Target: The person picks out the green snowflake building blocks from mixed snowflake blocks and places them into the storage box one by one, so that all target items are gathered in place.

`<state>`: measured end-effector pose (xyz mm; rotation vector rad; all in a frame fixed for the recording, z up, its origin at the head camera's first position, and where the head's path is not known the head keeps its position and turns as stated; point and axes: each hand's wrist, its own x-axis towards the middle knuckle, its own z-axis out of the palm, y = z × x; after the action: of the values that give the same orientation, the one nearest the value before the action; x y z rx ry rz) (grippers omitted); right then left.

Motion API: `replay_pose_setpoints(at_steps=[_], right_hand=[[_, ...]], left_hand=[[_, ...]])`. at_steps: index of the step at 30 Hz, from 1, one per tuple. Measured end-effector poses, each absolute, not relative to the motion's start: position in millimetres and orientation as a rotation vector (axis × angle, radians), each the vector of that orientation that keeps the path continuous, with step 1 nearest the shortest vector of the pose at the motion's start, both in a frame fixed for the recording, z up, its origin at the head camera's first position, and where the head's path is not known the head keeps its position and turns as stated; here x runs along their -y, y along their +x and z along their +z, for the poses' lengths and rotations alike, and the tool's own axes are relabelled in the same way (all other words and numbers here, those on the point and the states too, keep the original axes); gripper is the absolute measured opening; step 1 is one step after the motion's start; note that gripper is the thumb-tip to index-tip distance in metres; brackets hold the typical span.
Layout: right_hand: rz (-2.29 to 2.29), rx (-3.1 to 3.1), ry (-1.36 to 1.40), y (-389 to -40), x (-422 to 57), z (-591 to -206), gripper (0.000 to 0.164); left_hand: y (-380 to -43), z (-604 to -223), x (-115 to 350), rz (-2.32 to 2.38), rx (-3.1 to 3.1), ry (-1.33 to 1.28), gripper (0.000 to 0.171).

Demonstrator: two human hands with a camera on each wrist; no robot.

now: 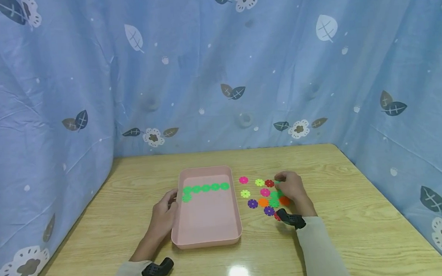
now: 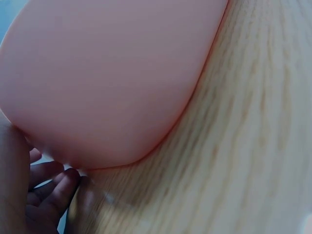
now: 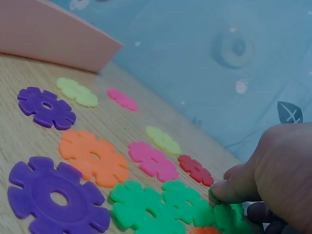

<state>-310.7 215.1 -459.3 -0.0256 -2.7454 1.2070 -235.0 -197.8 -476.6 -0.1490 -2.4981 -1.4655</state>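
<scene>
A pink rectangular tray (image 1: 207, 243) stands on the table with several green flower-shaped plastic discs (image 1: 206, 188) inside, mostly in a row across its back part. My left hand (image 1: 165, 214) grips the tray's left side; in the left wrist view its curled fingers (image 2: 53, 187) lie against the outer wall. To the right of the tray, my right hand (image 1: 292, 188) pinches a green disc (image 3: 213, 196) between thumb and fingers, partly hidden by them. Under and beside that hand lie more green discs (image 3: 146, 209), overlapping one another.
Loose discs spread between tray and right hand: purple (image 1: 252, 203), orange (image 1: 263, 202), pink (image 1: 265, 192), yellow (image 1: 245, 193) and red (image 1: 269, 183). A blue patterned curtain (image 1: 215, 69) encloses the back and sides of the wooden table (image 1: 96, 234).
</scene>
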Motion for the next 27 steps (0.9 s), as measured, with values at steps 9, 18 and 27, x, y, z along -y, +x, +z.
replay_pose_setpoints(at_steps=[9, 18, 27], right_hand=[[1.133, 2.75, -0.05, -309.4, -213.9, -458.0, 0.015], [0.991, 2.752, -0.094, -310.5, -213.5, -458.6, 0.026], [0.909, 2.816, -0.167, -311.1, -210.3, -455.5, 0.031]], left_hand=[[-234.1, -475.7, 197.6, -1.463, 2.512, -0.133, 0.047], [-233.7, -473.9, 196.6, -1.464, 2.512, -0.14, 0.047], [-234.2, -475.0, 198.0, -1.462, 2.514, -0.147, 0.047]])
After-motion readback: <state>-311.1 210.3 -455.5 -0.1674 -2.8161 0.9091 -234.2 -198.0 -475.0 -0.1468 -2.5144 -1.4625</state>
